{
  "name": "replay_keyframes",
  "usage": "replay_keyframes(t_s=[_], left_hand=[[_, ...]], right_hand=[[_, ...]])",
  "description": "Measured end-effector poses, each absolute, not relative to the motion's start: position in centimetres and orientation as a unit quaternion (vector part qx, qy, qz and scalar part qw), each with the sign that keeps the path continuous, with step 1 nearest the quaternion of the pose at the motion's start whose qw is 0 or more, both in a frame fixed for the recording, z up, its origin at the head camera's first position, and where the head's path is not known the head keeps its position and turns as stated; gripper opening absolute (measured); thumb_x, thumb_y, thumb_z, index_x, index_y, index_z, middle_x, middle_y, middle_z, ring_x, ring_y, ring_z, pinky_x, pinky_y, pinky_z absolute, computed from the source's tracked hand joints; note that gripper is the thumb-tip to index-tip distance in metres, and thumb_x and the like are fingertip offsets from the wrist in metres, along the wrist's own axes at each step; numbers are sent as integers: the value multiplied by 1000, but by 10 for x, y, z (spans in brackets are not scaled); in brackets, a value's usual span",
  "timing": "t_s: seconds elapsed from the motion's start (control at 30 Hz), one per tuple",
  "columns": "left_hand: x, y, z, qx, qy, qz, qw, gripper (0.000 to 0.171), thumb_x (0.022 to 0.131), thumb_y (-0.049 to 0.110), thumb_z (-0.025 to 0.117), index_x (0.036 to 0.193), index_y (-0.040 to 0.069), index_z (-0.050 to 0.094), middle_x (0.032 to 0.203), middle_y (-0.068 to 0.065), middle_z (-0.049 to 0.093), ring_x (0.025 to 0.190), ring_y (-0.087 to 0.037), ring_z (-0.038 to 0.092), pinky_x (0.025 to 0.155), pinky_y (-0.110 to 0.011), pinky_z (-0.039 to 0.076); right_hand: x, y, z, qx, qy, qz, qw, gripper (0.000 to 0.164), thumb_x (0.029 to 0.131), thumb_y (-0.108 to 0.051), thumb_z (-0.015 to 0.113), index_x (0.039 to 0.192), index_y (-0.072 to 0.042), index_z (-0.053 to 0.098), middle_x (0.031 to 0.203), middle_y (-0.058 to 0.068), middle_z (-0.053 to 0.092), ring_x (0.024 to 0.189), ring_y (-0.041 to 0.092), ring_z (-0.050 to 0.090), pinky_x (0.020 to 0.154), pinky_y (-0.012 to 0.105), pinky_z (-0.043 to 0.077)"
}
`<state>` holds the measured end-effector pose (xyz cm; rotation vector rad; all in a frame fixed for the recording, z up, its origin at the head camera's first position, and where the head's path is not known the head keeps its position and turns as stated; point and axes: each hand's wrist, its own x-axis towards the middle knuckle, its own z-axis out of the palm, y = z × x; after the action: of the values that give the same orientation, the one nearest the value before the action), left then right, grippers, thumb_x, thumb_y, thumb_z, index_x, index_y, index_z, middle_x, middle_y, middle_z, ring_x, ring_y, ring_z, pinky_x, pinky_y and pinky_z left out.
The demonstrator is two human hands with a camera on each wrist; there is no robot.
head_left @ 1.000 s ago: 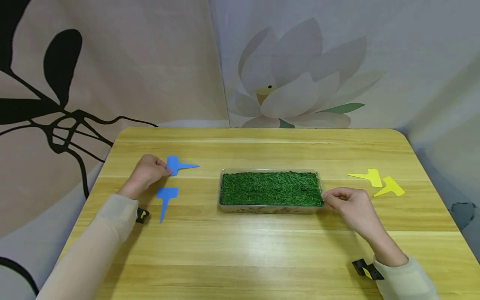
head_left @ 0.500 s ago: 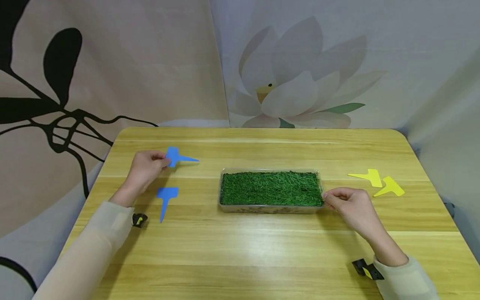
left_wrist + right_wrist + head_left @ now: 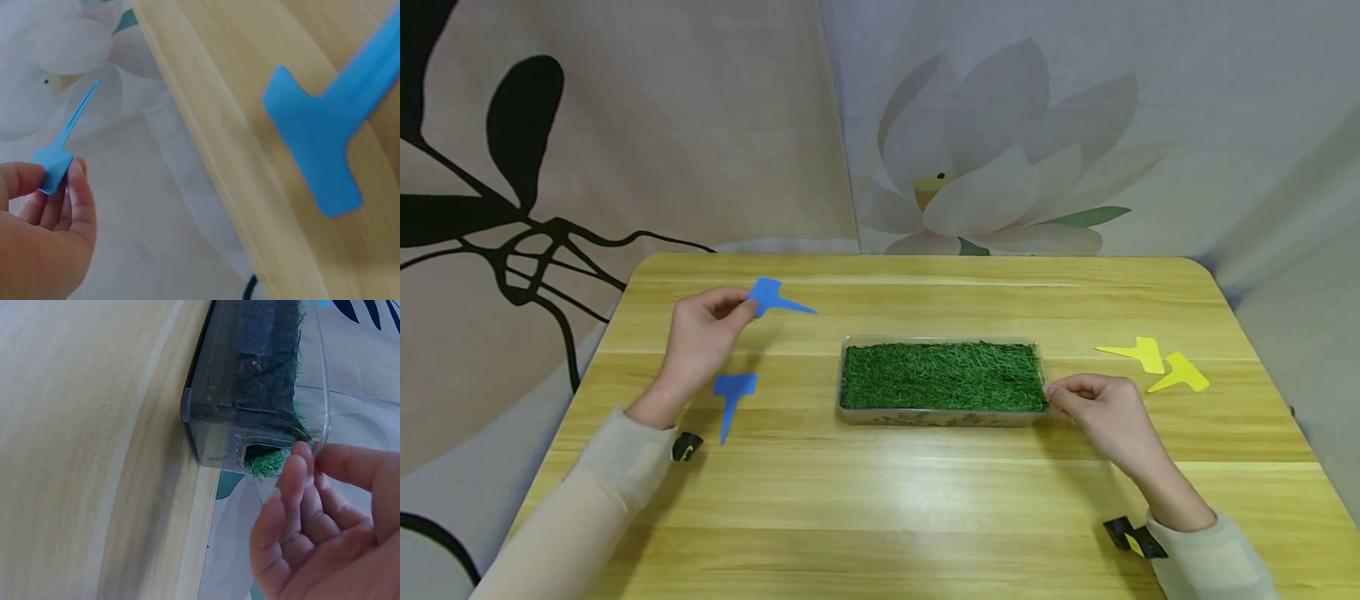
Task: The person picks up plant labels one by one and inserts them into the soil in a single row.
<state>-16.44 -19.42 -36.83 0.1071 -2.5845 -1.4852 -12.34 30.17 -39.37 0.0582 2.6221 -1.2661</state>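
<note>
My left hand (image 3: 703, 333) pinches a blue T-shaped plant label (image 3: 767, 297) by its wide head, thumb on one side and fingers on the other. The label is held above the table, its pointed stem toward the right. A second blue plant label (image 3: 730, 396) lies on the table below that hand, stem toward the near edge. At the middle stands a clear plastic box (image 3: 940, 418) filled with green artificial grass (image 3: 940, 377). My right hand (image 3: 1108, 412) pinches the rim at the box's right end; the right wrist view shows thumb and fingertips meeting there.
Two yellow plant labels (image 3: 1146, 354) lie close together on the table (image 3: 910, 508), beyond the right hand. Behind the table's far edge hangs a cloth backdrop (image 3: 737, 125) with printed flowers and leaves.
The blue plant label has been lifted off the table by the left hand, rising and shifting slightly right. The right hand and the box have stayed in place.
</note>
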Motion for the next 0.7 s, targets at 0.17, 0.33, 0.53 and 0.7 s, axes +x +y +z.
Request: replay_keyframes(t_s=[0.17, 0.33, 0.53, 0.7], left_hand=[[-158, -184, -359, 4, -852, -512, 113, 21, 100, 16, 73, 110, -2, 78, 98, -8, 77, 82, -9, 66, 69, -18, 51], [-150, -170, -351, -34, -839, -527, 130, 13, 98, 8, 75, 105, -1, 80, 92, 2, 76, 82, -10, 67, 71, -19, 52], [-143, -154, -348, -94, -836, -523, 140, 10, 97, 1, 73, 105, -1, 80, 96, -10, 77, 89, -9, 69, 83, -19, 53], [-140, -141, -348, -150, -832, -514, 147, 12, 96, -4, 73, 103, 1, 81, 95, -9, 77, 85, -10, 66, 74, -19, 50]], right_hand=[[-123, 301, -393, 20, 895, -431, 115, 33, 104, -36, 68, 105, -5, 81, 92, 8, 77, 80, 22, 68, 64, 29, 51], [-123, 302, -393, 23, 894, -431, 118, 33, 104, -36, 68, 105, -5, 81, 93, 8, 78, 80, 22, 68, 64, 29, 51], [-123, 302, -394, 21, 895, -429, 117, 34, 104, -37, 68, 106, -5, 81, 93, 8, 78, 80, 22, 68, 64, 30, 51], [-123, 302, -394, 17, 896, -430, 113, 34, 104, -37, 68, 105, -5, 81, 92, 8, 77, 78, 23, 67, 62, 30, 50]])
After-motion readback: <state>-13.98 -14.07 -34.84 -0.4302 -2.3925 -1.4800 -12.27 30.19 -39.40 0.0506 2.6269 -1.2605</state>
